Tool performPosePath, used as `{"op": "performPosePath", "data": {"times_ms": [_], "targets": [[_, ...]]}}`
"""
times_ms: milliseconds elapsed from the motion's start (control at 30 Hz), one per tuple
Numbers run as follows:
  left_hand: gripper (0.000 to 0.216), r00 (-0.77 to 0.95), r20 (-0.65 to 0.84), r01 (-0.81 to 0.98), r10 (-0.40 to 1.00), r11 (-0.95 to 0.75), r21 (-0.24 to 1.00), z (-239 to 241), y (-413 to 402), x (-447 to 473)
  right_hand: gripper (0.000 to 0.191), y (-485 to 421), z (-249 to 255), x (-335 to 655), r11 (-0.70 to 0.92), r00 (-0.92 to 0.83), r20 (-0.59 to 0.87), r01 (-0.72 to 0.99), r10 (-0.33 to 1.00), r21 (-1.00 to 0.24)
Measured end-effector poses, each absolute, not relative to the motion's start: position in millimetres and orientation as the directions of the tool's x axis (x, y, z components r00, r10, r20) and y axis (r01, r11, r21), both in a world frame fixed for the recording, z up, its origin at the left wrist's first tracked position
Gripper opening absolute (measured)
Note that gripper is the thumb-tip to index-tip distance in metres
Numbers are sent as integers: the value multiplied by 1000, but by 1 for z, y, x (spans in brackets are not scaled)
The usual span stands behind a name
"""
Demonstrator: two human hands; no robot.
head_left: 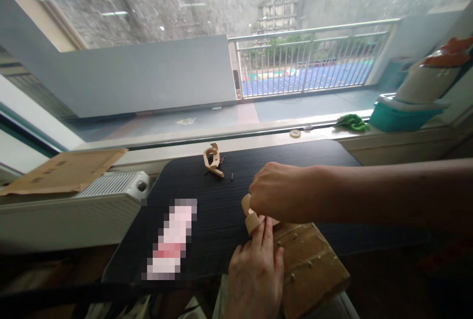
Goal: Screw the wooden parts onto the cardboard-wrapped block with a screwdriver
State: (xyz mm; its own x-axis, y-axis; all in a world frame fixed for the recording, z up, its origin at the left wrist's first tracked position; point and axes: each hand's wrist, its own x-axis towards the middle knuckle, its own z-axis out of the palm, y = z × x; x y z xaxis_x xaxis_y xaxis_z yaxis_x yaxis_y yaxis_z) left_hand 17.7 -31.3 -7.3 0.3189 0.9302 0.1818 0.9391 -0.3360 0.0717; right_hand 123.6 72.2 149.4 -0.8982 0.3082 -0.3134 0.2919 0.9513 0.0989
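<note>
My left hand [256, 269] reaches up from the bottom edge with its fingers stretched out, the fingertips resting against a small pale wooden piece [252, 223]. Just above it, my right hand [270, 192] is closed in a fist over the same wood; its fingers, and whatever they hold, are hidden. Another pale wooden part [245, 203] shows beside the fist, and I cannot tell whether the two parts are joined. Under and beside my left hand lies a thick brown wooden block [314, 265] with several small metal pins standing up from it.
A black table [218, 220] stands by the window. Toward its far edge lie a curved wooden piece [212, 159] and a small dark pin [232, 176]. A pixelated pinkish object [173, 240] is on the left. A tape roll [295, 133] and green cloth [351, 122] sit on the sill.
</note>
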Motion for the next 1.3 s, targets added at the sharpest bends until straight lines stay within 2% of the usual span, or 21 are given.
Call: {"op": "performPosePath", "data": {"times_ms": [67, 133, 267, 400, 500, 633, 867, 1100, 1300], "targets": [[46, 324, 197, 938, 925, -342, 63, -9, -31, 17, 9, 78, 148, 124, 955, -896, -332, 277, 295, 101], [47, 325, 206, 938, 923, -343, 58, -10, -30, 18, 8, 83, 146, 126, 927, -862, -345, 365, 373, 90], [47, 316, 207, 941, 926, -334, 58, -10, -29, 18, 21, 86, 145, 126, 855, -785, -352, 507, 509, 108], [45, 314, 186, 942, 931, -330, 61, -7, -30, 19, 10, 79, 152, 119, 901, -804, -415, 420, 425, 110], [44, 305, 179, 945, 935, -321, 65, -7, -31, 19, 11, 75, 157, 115, 936, -808, -481, 340, 341, 91], [44, 314, 194, 941, 929, -332, 70, -9, -31, 18, 9, 79, 155, 117, 941, -833, -456, 335, 314, 36], [44, 323, 204, 936, 924, -344, 78, -11, -32, 18, 7, 82, 149, 121, 943, -861, -409, 333, 302, -5], [41, 310, 191, 941, 931, -330, 78, -9, -32, 19, 10, 74, 149, 119, 934, -859, -385, 358, 336, 16], [40, 302, 200, 942, 932, -324, 88, -10, -31, 18, 22, 70, 148, 119, 895, -857, -317, 443, 406, -51]]}}
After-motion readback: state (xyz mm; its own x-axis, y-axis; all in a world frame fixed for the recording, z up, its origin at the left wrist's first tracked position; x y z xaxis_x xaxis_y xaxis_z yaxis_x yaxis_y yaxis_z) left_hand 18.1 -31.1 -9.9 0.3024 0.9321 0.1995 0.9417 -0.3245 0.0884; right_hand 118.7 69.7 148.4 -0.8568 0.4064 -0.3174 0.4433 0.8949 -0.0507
